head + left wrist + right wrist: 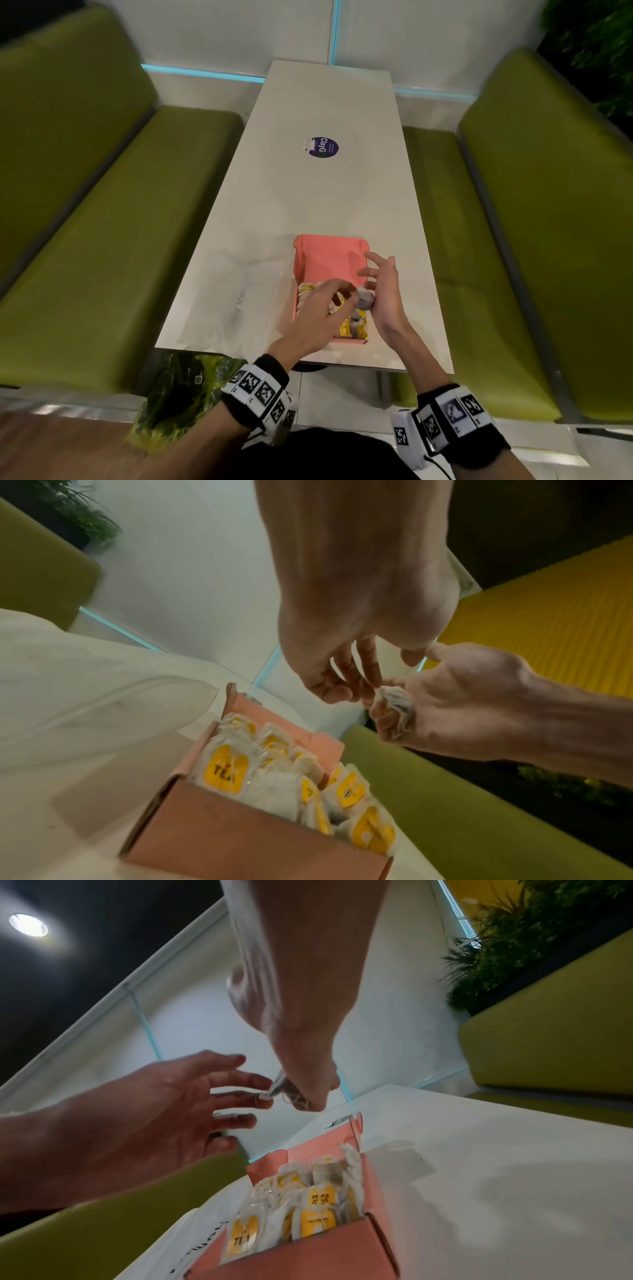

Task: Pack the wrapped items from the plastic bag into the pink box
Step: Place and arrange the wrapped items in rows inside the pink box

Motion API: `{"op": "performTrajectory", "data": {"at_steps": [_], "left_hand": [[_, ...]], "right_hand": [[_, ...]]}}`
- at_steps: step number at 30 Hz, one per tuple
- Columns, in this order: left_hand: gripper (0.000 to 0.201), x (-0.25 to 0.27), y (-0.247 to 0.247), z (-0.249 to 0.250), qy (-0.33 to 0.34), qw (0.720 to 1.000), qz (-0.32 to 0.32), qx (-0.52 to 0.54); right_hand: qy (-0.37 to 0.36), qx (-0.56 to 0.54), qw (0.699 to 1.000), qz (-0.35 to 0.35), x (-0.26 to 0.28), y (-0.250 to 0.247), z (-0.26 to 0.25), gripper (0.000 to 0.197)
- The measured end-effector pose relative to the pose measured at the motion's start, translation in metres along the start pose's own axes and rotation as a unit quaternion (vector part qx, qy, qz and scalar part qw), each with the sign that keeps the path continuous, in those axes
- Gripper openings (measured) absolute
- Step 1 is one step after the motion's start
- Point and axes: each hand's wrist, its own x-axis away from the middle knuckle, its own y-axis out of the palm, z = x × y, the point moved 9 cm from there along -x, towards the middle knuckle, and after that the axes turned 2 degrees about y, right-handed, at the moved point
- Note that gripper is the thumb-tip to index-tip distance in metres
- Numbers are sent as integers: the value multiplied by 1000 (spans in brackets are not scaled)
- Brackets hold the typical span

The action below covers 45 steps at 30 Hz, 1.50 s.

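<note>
The pink box point(329, 253) stands open on the white table point(325, 192), its lid tipped back at the far side. Several white wrapped tea bags with yellow labels point(352, 325) fill it, also seen standing upright point(226, 769) point(318, 1213). My right hand point(371, 291) holds one greyish wrapped item point(364, 299) above the box's right edge, its fingers curled round it point(394, 704). My left hand point(342, 294) hovers over the box with relaxed fingers, and its fingertips point(263, 1093) touch that item. The plastic bag point(236, 291) lies flat left of the box.
Green benches point(102, 257) flank the table on both sides. A round dark sticker point(323, 147) sits mid-table. A green and yellow bag point(178, 387) lies below the table's near left corner. The box stands close to the table's near edge.
</note>
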Motion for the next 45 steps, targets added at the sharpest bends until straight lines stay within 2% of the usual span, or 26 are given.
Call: {"op": "performTrajectory", "data": {"at_steps": [6, 10, 13, 15, 19, 22, 25, 27, 29, 31, 35, 37, 45], "left_hand": [[22, -5, -13, -1, -43, 997, 42, 52], [10, -3, -20, -5, -46, 996, 53, 54], [5, -2, -35, -6, -47, 991, 85, 87], [8, -2, -43, -5, -42, 991, 94, 90], [11, 1, -54, -6, -41, 988, 126, 81], [8, 9, -52, -12, -83, 977, 145, 135], [7, 13, -43, -12, -123, 961, 129, 211], [7, 11, -46, -10, -110, 964, 137, 201], [10, 9, -53, -9, -90, 967, 149, 184], [13, 8, -60, -9, -80, 968, 156, 178], [15, 8, -67, -6, -56, 975, 139, 165], [15, 6, -68, -5, -47, 978, 126, 158], [13, 4, -62, 18, 4, 983, 97, 157]], "right_hand": [[15, -91, 995, -28, 2, 13, -3, 46], [15, -33, 996, -76, 6, 19, 6, 25], [5, 1, 994, -107, 17, 17, 14, 19], [-22, 54, 995, -85, 22, 12, 13, 19], [-104, 104, 989, 5, 28, 6, -2, 24], [-179, 165, 969, 48, 35, 10, -16, 26], [-283, 268, 919, 52, 45, 22, -33, 27], [-338, 320, 884, 45, 50, 31, -37, 26], [-358, 350, 865, 23, 54, 38, -33, 26], [-338, 345, 876, 1, 55, 37, -26, 27], [-238, 231, 943, 27, 47, 14, -15, 31], [-195, 175, 965, 34, 43, 9, -16, 30], [-202, 163, 965, 18, 34, 25, -31, 22]]}}
